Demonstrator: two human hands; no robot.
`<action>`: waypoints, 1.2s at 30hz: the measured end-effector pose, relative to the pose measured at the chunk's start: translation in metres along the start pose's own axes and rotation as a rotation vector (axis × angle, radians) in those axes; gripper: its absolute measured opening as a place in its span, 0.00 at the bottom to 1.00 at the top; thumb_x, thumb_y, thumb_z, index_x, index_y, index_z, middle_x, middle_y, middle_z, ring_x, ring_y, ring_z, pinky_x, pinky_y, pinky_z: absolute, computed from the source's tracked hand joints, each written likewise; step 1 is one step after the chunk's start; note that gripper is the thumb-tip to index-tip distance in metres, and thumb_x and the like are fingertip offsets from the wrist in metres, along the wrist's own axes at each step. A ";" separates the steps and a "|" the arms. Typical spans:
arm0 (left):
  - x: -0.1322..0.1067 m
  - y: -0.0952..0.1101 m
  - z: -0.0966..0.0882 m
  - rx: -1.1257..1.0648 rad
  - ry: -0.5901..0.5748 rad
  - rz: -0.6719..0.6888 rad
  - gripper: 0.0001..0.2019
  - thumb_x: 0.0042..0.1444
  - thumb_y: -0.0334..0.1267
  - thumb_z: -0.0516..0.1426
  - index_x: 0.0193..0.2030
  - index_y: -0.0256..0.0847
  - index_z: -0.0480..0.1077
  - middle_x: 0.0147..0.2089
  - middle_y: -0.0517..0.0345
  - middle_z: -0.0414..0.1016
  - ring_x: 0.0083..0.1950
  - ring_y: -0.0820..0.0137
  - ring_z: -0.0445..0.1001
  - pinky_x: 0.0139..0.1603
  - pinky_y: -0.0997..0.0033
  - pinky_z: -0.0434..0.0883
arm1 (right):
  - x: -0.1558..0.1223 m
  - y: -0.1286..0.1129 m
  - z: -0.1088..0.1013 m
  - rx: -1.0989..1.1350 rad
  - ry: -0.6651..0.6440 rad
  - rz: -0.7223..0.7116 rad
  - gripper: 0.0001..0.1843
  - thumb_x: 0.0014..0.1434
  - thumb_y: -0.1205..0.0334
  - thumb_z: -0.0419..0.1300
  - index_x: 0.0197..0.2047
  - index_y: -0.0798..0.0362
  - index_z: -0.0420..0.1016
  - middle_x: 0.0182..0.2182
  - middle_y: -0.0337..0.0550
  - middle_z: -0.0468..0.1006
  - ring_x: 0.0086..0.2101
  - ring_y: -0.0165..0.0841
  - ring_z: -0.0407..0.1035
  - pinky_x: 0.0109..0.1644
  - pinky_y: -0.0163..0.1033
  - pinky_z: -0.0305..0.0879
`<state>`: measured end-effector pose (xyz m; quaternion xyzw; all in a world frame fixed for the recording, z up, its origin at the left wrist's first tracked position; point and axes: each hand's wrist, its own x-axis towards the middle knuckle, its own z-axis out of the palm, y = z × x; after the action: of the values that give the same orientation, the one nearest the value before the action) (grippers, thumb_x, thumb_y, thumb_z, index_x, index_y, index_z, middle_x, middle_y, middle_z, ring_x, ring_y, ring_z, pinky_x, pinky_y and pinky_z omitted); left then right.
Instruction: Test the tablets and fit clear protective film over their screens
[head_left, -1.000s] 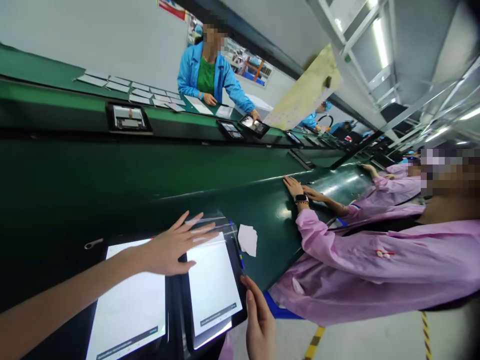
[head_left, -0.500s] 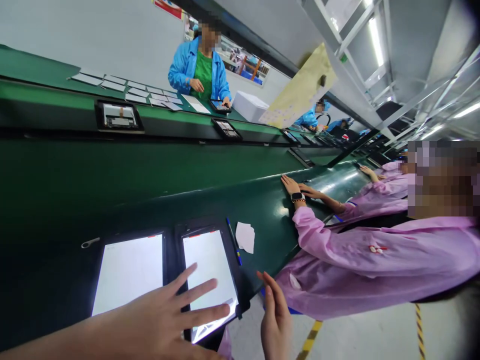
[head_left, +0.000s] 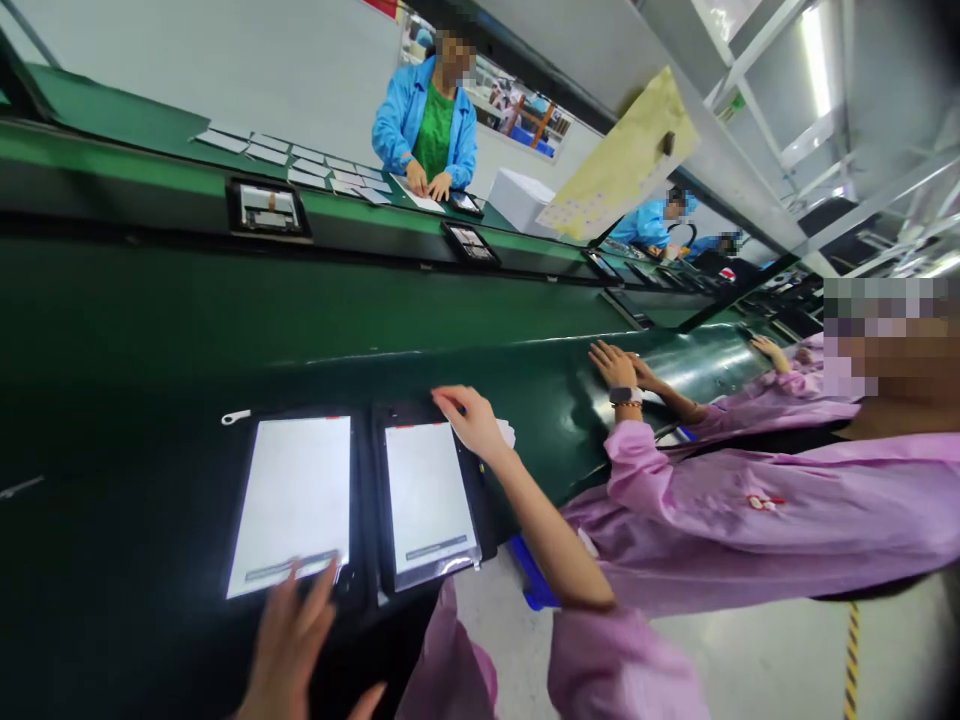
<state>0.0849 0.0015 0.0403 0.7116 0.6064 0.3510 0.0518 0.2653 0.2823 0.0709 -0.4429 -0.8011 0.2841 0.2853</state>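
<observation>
Side by side on the dark green bench lie two black tablets with lit white screens, the left tablet (head_left: 292, 500) and the right tablet (head_left: 427, 490). Each screen shows a grey bar near its lower edge. My left hand (head_left: 292, 640), fingers apart, is over the lower edge of the left tablet, seemingly holding nothing. At the top right corner of the right tablet is my right hand (head_left: 472, 420), thumb and fingertips drawn together; whatever is between them is too small to make out. White paper pieces (head_left: 508, 433) are partly covered by my right wrist.
A small ring-ended tool (head_left: 235, 417) lies left of the tablets. Close on my right, a co-worker in a pink smock rests their hands (head_left: 615, 365) on the bench. Tablets (head_left: 268, 208) line the raised shelf opposite, where a person in blue (head_left: 431, 120) works beside white cards (head_left: 307, 165).
My left hand has withdrawn from the right tablet to the left tablet's lower edge. My right hand has moved up to the right tablet's top corner. The view has shifted; the co-worker opposite brings both hands together.
</observation>
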 end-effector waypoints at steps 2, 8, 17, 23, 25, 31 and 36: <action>-0.003 0.030 0.018 -0.042 0.012 0.070 0.39 0.60 0.33 0.57 0.73 0.34 0.41 0.71 0.36 0.54 0.73 0.54 0.52 0.64 0.52 0.67 | 0.039 -0.004 0.010 -0.002 -0.191 -0.017 0.09 0.62 0.58 0.60 0.40 0.52 0.80 0.37 0.41 0.81 0.35 0.31 0.74 0.42 0.34 0.67; 0.023 0.070 0.084 0.135 0.141 -0.086 0.40 0.61 0.34 0.57 0.72 0.27 0.38 0.70 0.18 0.48 0.71 0.40 0.52 0.58 0.43 0.70 | 0.067 -0.015 0.028 -0.112 -0.495 -0.040 0.10 0.59 0.59 0.64 0.30 0.57 0.76 0.26 0.36 0.76 0.27 0.27 0.68 0.32 0.32 0.61; 0.036 0.059 0.105 0.042 0.142 -0.247 0.47 0.56 0.31 0.61 0.73 0.33 0.32 0.70 0.18 0.46 0.69 0.39 0.54 0.60 0.41 0.68 | 0.063 -0.023 0.038 -0.354 -0.498 -0.088 0.13 0.65 0.56 0.61 0.37 0.58 0.73 0.33 0.39 0.75 0.33 0.29 0.71 0.41 0.39 0.71; 0.043 0.055 0.111 0.039 0.138 -0.238 0.45 0.58 0.34 0.60 0.73 0.35 0.33 0.70 0.22 0.49 0.72 0.39 0.49 0.61 0.37 0.66 | 0.067 -0.018 0.035 -0.359 -0.500 -0.098 0.12 0.66 0.56 0.59 0.44 0.58 0.73 0.37 0.41 0.76 0.35 0.31 0.73 0.42 0.41 0.73; 0.046 0.053 0.111 0.072 0.141 -0.223 0.44 0.58 0.36 0.60 0.72 0.33 0.36 0.69 0.22 0.49 0.72 0.39 0.49 0.61 0.37 0.66 | 0.070 -0.014 0.033 -0.334 -0.508 -0.106 0.12 0.66 0.56 0.59 0.46 0.58 0.73 0.38 0.42 0.76 0.36 0.31 0.73 0.43 0.41 0.73; 0.052 0.049 0.108 0.118 0.062 -0.227 0.49 0.53 0.37 0.65 0.72 0.29 0.37 0.70 0.17 0.45 0.71 0.35 0.47 0.60 0.38 0.68 | 0.077 -0.009 0.033 -0.291 -0.552 -0.180 0.09 0.66 0.60 0.60 0.41 0.58 0.76 0.37 0.41 0.78 0.36 0.31 0.73 0.45 0.41 0.71; 0.056 0.048 0.106 0.150 0.022 -0.223 0.42 0.55 0.37 0.63 0.70 0.30 0.44 0.71 0.18 0.42 0.72 0.34 0.45 0.59 0.37 0.68 | 0.072 -0.012 0.038 -0.346 -0.501 -0.224 0.09 0.68 0.63 0.56 0.43 0.57 0.77 0.42 0.44 0.78 0.40 0.32 0.73 0.47 0.40 0.67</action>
<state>0.1853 0.0766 0.0094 0.6378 0.7069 0.3045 0.0302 0.1999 0.3324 0.0681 -0.3103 -0.9265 0.2108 0.0295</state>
